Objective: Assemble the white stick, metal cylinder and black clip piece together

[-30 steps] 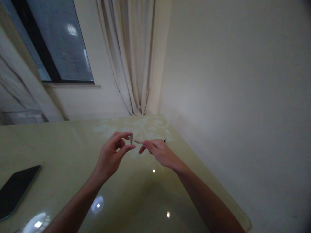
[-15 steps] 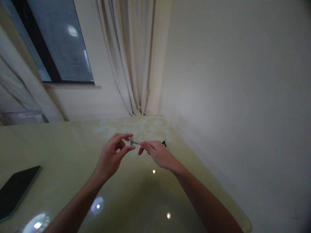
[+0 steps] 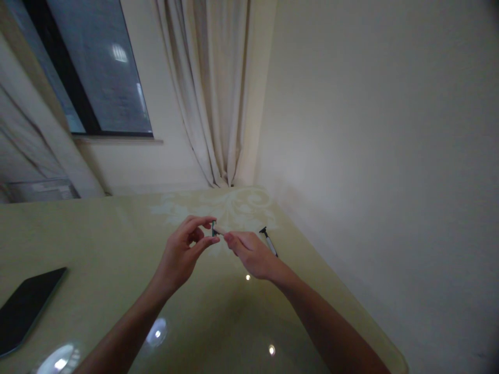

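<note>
A small T-shaped thing, apparently a razor, is held up over the table between my two hands. My left hand (image 3: pixel 185 253) pinches the ends of its narrow dark green head (image 3: pixel 213 228) between thumb and fingertips. From the middle of that head runs a thin, pale handle (image 3: pixel 219 230), and my right hand (image 3: pixel 249 250) is closed round it, hiding its far end. Just beyond the right hand lies another razor (image 3: pixel 270 243) with a black head and a grey handle, touched by neither hand.
Under my hands stretches a glossy yellow-green table (image 3: pixel 117 244) with bright light reflections. A dark flat tablet-like slab (image 3: pixel 29 306) lies at its left edge. A pale wall (image 3: pixel 370 156) borders the right side; a curtain (image 3: pixel 218 93) and a window (image 3: pixel 97 67) are behind.
My right hand has shifted slightly down, its fingers now more closed round the handle. More of the razor on the table shows. The left hand keeps its pinch.
</note>
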`<control>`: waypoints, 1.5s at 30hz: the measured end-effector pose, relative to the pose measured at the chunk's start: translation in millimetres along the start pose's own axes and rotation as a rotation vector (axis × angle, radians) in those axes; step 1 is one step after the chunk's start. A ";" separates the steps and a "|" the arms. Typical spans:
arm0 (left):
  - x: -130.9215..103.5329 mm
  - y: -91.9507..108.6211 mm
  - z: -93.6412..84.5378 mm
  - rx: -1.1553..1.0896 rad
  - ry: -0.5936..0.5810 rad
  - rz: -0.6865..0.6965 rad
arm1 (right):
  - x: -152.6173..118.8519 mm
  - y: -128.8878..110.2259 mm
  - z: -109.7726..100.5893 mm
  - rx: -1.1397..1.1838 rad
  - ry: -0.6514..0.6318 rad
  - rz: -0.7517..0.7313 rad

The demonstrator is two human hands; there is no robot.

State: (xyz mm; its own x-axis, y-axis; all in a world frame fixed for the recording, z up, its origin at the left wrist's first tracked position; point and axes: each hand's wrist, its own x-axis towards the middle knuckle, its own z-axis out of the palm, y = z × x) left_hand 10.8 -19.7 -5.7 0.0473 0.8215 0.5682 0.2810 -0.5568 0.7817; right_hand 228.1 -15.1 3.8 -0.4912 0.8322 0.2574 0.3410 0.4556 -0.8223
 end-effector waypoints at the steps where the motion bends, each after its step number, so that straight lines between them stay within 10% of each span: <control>1: -0.2 0.1 0.0 -0.001 0.004 -0.002 | -0.4 -1.1 -0.3 -0.010 0.012 -0.003; 45: -3.0 -10.3 5.7 -0.062 0.010 -0.064 | -1.7 0.0 7.1 -0.039 0.048 0.013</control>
State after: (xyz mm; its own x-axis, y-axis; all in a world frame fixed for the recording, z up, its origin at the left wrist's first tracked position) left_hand 13.1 -15.7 -16.9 0.0210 0.8546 0.5188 0.2236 -0.5098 0.8307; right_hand 223.3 -18.8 -0.2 -0.4481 0.8518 0.2715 0.3786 0.4559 -0.8055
